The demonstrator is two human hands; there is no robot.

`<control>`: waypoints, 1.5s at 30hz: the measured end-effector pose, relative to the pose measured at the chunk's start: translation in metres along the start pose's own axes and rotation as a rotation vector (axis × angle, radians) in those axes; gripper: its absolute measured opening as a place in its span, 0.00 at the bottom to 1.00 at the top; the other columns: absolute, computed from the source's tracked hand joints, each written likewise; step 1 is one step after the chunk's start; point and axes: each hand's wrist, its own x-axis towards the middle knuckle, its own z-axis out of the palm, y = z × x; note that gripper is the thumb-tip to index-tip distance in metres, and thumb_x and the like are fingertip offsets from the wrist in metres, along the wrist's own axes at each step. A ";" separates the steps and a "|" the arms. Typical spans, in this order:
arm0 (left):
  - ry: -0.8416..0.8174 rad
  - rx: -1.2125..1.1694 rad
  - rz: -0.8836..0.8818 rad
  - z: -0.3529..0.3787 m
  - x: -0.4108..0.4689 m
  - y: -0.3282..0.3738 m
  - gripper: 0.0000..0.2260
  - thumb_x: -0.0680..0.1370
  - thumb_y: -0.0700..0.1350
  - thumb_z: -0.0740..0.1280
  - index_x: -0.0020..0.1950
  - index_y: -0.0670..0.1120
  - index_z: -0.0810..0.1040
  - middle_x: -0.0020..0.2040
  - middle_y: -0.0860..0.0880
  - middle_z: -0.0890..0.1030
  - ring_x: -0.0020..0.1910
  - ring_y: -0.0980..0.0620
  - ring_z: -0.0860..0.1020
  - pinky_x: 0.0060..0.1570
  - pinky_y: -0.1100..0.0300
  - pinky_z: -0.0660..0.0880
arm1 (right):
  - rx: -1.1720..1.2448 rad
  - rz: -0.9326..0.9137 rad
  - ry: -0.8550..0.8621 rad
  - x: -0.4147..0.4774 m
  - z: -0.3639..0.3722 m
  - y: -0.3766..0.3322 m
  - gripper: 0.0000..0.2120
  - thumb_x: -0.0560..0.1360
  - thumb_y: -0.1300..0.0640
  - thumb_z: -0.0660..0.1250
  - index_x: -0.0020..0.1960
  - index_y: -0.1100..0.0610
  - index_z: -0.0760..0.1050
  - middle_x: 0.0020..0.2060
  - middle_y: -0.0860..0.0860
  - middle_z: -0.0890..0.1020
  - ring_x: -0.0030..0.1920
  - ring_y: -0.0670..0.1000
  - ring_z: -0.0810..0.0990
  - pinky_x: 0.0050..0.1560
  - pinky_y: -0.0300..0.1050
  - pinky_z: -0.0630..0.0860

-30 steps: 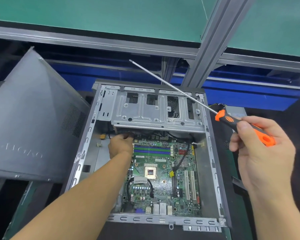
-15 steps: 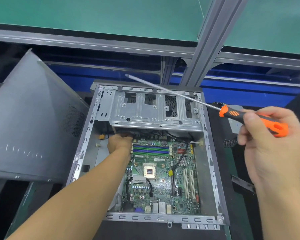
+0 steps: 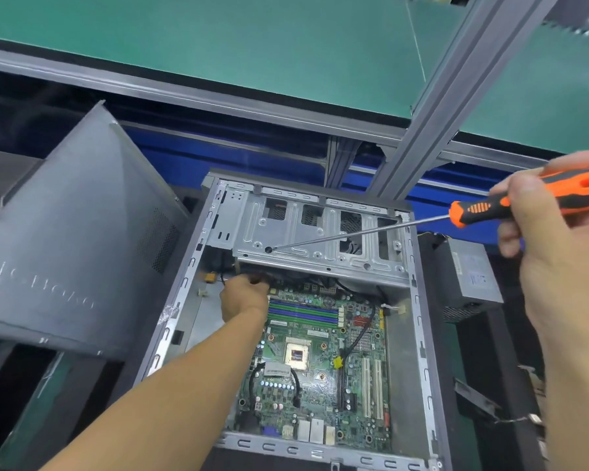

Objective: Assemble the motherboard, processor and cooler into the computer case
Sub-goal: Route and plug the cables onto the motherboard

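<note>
The open grey computer case lies flat in the middle. A green motherboard sits inside it, its processor socket bare at the centre. My left hand reaches in at the board's far left corner, under the edge of the metal drive cage; its fingertips are hidden in the shadow there. My right hand grips the orange and black handle of a long screwdriver. The thin shaft slants down to the left, and its tip rests at a hole on the drive cage.
The case's grey side panel leans at the left. A grey power supply unit lies right of the case. An aluminium frame post rises behind, beside green bench mats.
My right hand moved right and tipped the screwdriver down; its tip, raised above the case before, now rests on the drive cage. My left hand stayed at the board's far corner.
</note>
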 end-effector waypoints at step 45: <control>0.062 0.066 0.064 0.006 0.000 -0.008 0.08 0.75 0.54 0.70 0.51 0.55 0.84 0.44 0.48 0.84 0.40 0.44 0.77 0.39 0.58 0.72 | -0.400 -0.293 -0.883 0.017 0.157 -0.031 0.14 0.81 0.51 0.66 0.57 0.54 0.63 0.36 0.50 0.76 0.36 0.51 0.77 0.33 0.44 0.72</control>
